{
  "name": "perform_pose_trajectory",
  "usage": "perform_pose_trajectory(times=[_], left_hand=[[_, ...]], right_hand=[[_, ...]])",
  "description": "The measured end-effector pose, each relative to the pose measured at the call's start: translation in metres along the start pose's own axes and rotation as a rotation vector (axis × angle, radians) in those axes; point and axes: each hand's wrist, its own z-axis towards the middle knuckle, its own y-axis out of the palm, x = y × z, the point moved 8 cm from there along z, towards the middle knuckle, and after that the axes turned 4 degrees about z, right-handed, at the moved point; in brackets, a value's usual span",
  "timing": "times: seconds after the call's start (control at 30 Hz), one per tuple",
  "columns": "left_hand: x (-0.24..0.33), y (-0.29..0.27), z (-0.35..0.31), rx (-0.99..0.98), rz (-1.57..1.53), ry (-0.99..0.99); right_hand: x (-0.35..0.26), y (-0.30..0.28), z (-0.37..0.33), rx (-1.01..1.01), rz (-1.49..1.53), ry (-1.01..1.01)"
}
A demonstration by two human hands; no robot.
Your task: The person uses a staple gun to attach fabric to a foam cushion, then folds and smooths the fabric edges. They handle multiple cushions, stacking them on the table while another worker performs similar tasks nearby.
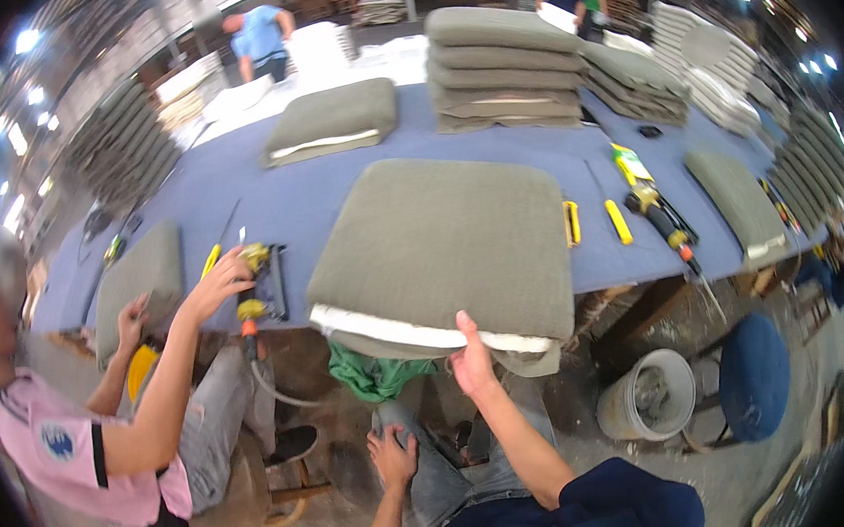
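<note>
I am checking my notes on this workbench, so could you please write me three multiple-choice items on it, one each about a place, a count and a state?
1. Where is the right hand?
A. on the near edge of the big olive cushion
B. on the white bucket
C. on the blue stool

2. How many cushions are in the tall stack at the far side of the blue table?
A. two
B. five
C. nine

3. What is the left hand doing?
A. holding a stapler
B. resting on the person's knee
C. lifting a cushion

Answers: 1 A, its fingers press the cushion's open white-lined edge; 2 B, five layers show; 3 B, it lies on grey trousers, holding nothing.
</note>
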Motion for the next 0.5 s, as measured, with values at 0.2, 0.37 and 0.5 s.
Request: perform_pose_trajectory(times=[0.2, 0.37, 0.5], left_hand=[[-0.006, 0.009, 0.003, 0.049, 0.001, 0.034], [-0.005, 0.004, 0.001, 0.074, -0.024, 0.043], [-0.004, -0.002, -0.002, 0.093, -0.031, 0.026]], right_hand=[[-0.061, 0.04, 0.002, 0.142, -0.054, -0.261], [-0.131, 0.04, 0.007, 0.129, -0.036, -0.323], [-0.154, 0.052, -0.059, 0.048, -0.102, -0.511]])
